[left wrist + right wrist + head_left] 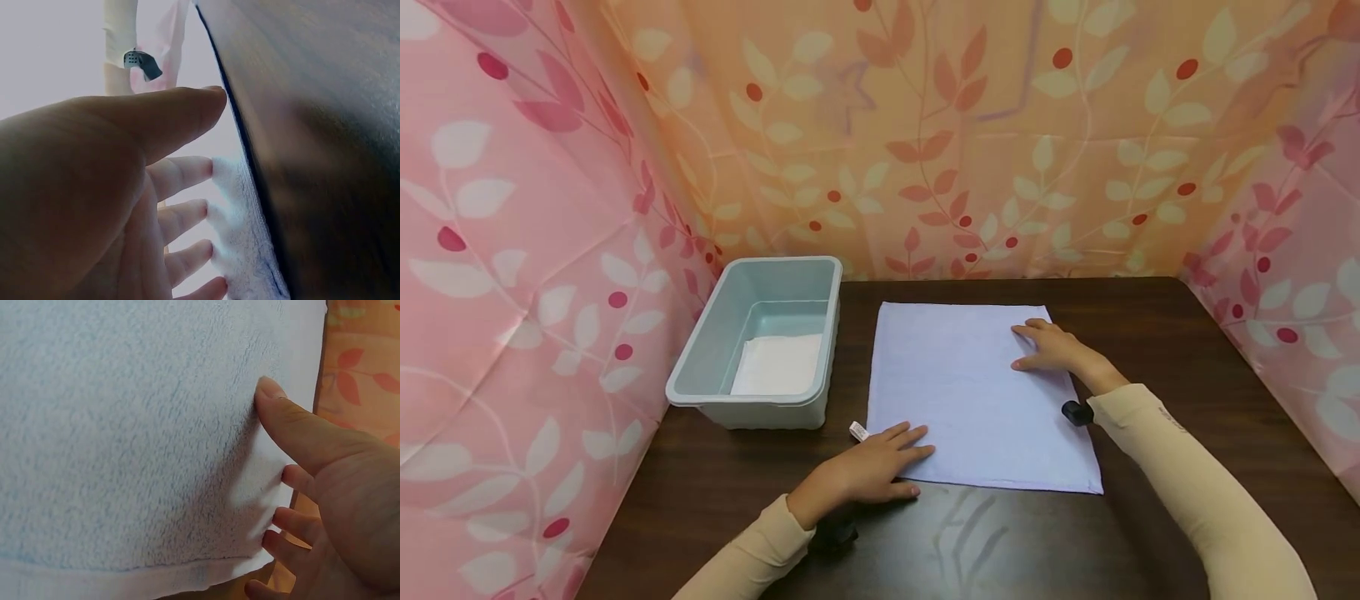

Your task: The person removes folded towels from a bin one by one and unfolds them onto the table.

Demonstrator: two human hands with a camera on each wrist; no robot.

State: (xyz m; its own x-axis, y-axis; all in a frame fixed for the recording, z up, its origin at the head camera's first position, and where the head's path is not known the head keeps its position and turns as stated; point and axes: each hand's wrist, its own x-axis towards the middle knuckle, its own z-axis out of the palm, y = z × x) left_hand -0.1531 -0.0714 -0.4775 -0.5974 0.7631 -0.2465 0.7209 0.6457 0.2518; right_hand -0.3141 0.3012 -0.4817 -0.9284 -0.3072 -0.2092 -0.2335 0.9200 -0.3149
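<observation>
A pale lavender towel (970, 392) lies spread flat on the dark table, a small white tag (859, 431) poking out at its left edge. My left hand (880, 467) rests at the towel's near left corner, fingers spread and fingertips on the cloth; the left wrist view shows its thumb beside the towel's dark-looking edge. Over the far right corner lies my right hand (1054, 346), its fingertips touching the cloth. In the right wrist view the thumb (272, 394) and fingers meet the terry surface close to the hemmed border. Neither hand grips the towel.
To the left of the towel stands a pale blue-green plastic basin (831, 333) with a folded white cloth (778, 365) inside. Floral curtains (940, 150) hang behind and on both sides of the dark wooden table (1000, 550).
</observation>
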